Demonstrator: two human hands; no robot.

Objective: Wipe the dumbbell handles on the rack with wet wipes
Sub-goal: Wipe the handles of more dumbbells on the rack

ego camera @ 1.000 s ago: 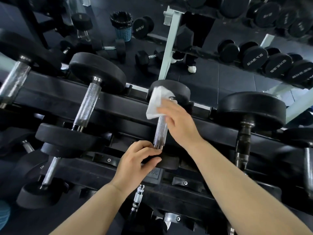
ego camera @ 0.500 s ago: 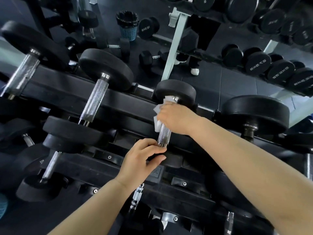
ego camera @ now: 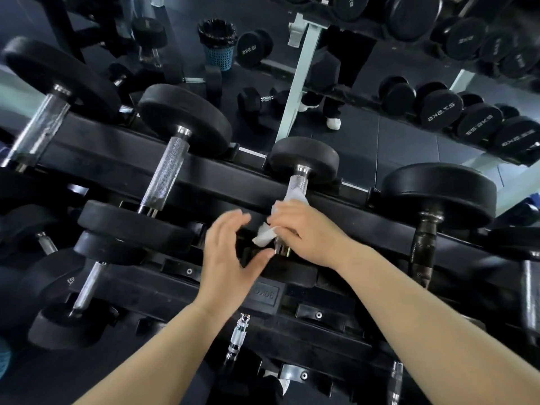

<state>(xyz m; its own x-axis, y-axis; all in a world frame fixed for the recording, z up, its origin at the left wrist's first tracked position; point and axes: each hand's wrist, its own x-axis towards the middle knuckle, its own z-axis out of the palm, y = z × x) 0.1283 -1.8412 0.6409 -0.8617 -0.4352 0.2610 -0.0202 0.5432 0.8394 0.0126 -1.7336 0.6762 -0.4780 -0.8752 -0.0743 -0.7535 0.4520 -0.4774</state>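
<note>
A black dumbbell with a knurled silver handle [ego camera: 297, 182] lies across the top rail of the black rack [ego camera: 204, 176], near the middle of the view. My right hand [ego camera: 306, 229] grips the lower part of that handle through a white wet wipe [ego camera: 264, 236], whose corners stick out above and left of my fingers. My left hand [ego camera: 230, 252] hovers just left of the handle's near end with fingers spread, holding nothing; its thumb tip is close to the handle's collar. The near weight head is mostly hidden under my hands.
More dumbbells lie on the rack: one with a silver handle [ego camera: 165, 173] to the left, a dark-handled one [ego camera: 423, 241] to the right. Lower tiers hold smaller dumbbells [ego camera: 87, 285]. A mirror behind reflects another rack [ego camera: 467, 121] and a blue basket [ego camera: 217, 45].
My right hand has slid the wipe down the handle from its top toward the near end. My left hand has let go of the near weight head and opened.
</note>
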